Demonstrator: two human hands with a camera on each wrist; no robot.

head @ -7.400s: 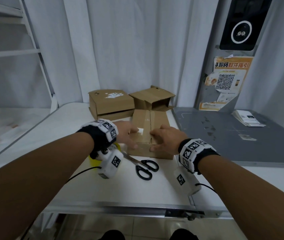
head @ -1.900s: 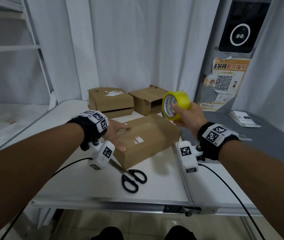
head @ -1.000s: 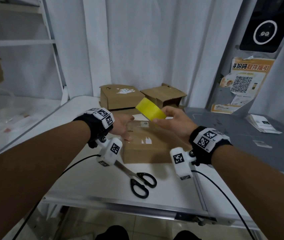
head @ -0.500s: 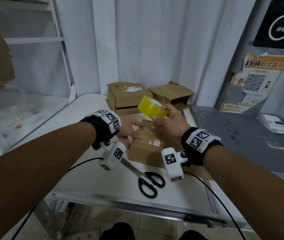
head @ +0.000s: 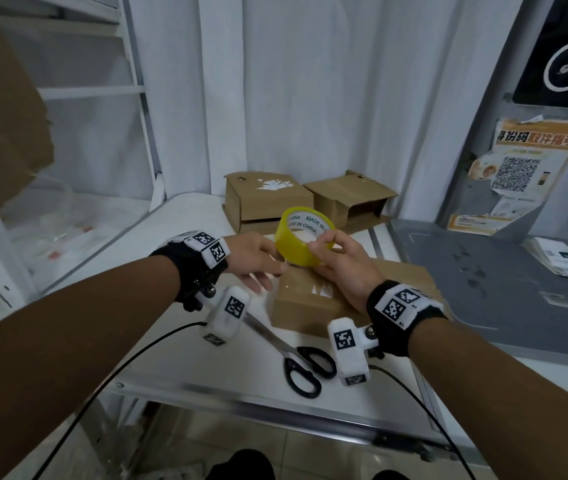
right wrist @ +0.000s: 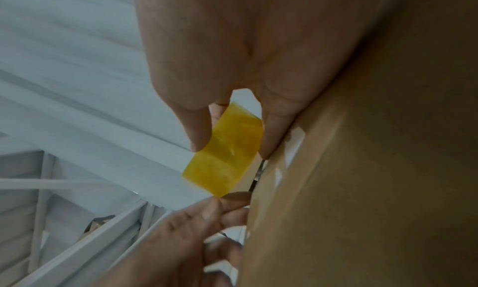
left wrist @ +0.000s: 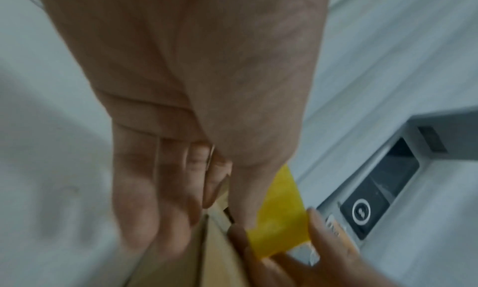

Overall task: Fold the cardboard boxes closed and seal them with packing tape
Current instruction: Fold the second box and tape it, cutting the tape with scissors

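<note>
A yellow tape roll (head: 301, 239) hangs just above a closed cardboard box (head: 306, 303) on the white table (head: 178, 358). My right hand (head: 324, 245) grips the roll across its rim, thumb on one side and fingers on the other. My left hand (head: 273, 271) reaches in from the left. Its thumb and forefinger pinch at the lower edge of the tape roll (right wrist: 227, 152), while its other fingers (left wrist: 145, 199) lie straight beside the box (left wrist: 194, 260). No loose tape end shows.
Black scissors (head: 305, 370) lie on the table in front of the box, under my wrists. Two more cardboard boxes (head: 265, 199) (head: 348, 199) stand at the back by the curtain. A grey surface (head: 500, 271) with leaflets adjoins on the right.
My right hand carried the tape roll from the right to above the box. My left hand left the box top and came up to the roll's edge.
</note>
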